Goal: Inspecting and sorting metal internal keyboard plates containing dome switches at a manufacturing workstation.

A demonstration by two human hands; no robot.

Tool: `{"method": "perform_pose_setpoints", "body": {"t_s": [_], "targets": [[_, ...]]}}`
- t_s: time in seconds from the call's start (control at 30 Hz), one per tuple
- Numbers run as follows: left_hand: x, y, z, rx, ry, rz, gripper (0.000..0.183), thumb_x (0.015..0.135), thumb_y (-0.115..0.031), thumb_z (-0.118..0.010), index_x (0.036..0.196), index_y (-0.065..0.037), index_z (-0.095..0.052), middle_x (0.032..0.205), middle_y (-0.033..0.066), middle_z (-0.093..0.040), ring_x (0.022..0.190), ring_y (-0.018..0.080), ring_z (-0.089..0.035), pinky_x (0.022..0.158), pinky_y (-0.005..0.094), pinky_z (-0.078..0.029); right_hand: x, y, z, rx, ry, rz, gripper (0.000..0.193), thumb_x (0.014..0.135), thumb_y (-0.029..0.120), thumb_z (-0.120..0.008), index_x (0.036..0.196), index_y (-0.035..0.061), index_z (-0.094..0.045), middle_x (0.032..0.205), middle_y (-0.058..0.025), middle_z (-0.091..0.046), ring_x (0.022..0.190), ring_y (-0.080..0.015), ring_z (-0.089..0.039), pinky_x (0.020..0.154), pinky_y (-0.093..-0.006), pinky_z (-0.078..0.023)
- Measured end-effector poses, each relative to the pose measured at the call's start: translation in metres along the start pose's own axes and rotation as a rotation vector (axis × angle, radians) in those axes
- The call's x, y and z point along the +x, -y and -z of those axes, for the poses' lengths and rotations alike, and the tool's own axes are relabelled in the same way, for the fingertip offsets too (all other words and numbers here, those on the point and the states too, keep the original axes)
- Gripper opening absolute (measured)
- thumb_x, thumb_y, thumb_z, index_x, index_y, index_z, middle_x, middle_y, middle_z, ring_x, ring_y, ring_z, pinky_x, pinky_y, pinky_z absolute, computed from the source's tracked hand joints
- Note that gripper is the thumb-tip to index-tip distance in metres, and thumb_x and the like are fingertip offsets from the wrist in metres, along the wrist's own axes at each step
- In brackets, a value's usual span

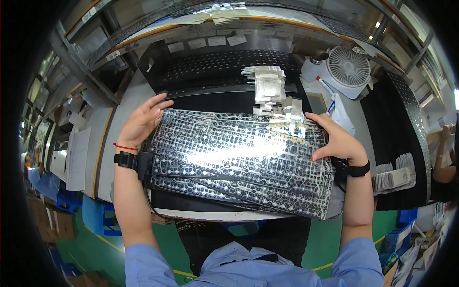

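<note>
A stack of shiny, see-through membrane circuit sheets (229,165) with dark round dots lies before me on a black surface, its layers slightly fanned. My left hand (146,119) is at the stack's far left corner, fingers spread and palm turned toward the edge. At the right end rests my right hand (342,141), thumb on the top sheet and forefinger stretched to the far edge, wide apart. Small clear labelled pieces (287,128) lie over the far right part of the stack. Behind them stands a pile of small white tags (270,86). Glare hides the middle of the sheets.
A white fan (349,69) stands at the back right, with a red-capped marker (325,84) near it. More dark sheets (397,129) with a bundle of white tags (394,179) lie to the right. A shelf (229,21) crosses the back. Other people sit at both sides.
</note>
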State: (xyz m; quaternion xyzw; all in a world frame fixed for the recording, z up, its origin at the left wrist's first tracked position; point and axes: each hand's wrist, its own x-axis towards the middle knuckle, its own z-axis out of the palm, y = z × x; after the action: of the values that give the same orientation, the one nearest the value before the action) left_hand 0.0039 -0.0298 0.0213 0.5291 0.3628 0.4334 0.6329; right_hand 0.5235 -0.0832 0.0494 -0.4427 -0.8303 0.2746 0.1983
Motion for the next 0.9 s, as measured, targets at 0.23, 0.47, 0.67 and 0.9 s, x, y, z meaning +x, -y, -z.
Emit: {"method": "perform_pose_setpoints", "body": {"t_s": [0.23, 0.47, 0.67, 0.9], "targets": [[-0.002, -0.001, -0.006, 0.117, 0.045, 0.011, 0.055, 0.090, -0.007, -0.066, 0.138, 0.004, -0.042, 0.111, 0.0094, -0.066, 0.097, 0.0116, -0.065, 0.087, 0.0238, -0.052, 0.006, -0.019, -0.003, 0.322, -0.174, -0.272, 0.046, 0.084, 0.009, -0.072, 0.126, -0.0032, -0.058, 0.106, -0.0077, -0.065, 0.096, -0.0127, -0.059, 0.085, -0.0274, -0.047], [0.004, 0.008, -0.001, 0.089, -0.015, 0.119, 0.020, 0.095, -0.011, -0.061, 0.112, -0.001, -0.058, 0.095, 0.0016, -0.068, 0.084, 0.0079, -0.064, 0.080, 0.0218, -0.051, 0.006, -0.018, -0.002, 0.432, -0.256, -0.266, 0.017, 0.091, 0.007, -0.064, 0.104, -0.0021, -0.067, 0.091, -0.0014, -0.066, 0.081, -0.0062, -0.058, 0.073, -0.0230, -0.048], [0.010, 0.019, 0.008, 0.114, -0.123, 0.011, 0.020, 0.101, -0.023, -0.052, 0.103, -0.006, -0.063, 0.093, -0.0015, -0.068, 0.078, 0.0053, -0.061, 0.074, 0.0193, -0.048, 0.008, -0.035, -0.006, 0.402, -0.433, -0.162, 0.009, 0.095, 0.010, -0.059, 0.092, 0.0017, -0.061, 0.082, 0.0043, -0.057, 0.076, -0.0031, -0.050, 0.069, -0.0187, -0.040], [0.005, 0.001, -0.014, 0.149, -0.187, 0.019, 0.024, 0.102, -0.026, -0.050, 0.105, -0.006, -0.062, 0.084, -0.0045, -0.063, 0.063, 0.0010, -0.051, 0.057, 0.0173, -0.043, 0.011, -0.041, -0.008, 0.458, -0.473, -0.192, 0.009, 0.097, 0.010, -0.055, 0.092, 0.0031, -0.059, 0.080, 0.0054, -0.053, 0.074, -0.0026, -0.046, 0.068, -0.0190, -0.038]]}}
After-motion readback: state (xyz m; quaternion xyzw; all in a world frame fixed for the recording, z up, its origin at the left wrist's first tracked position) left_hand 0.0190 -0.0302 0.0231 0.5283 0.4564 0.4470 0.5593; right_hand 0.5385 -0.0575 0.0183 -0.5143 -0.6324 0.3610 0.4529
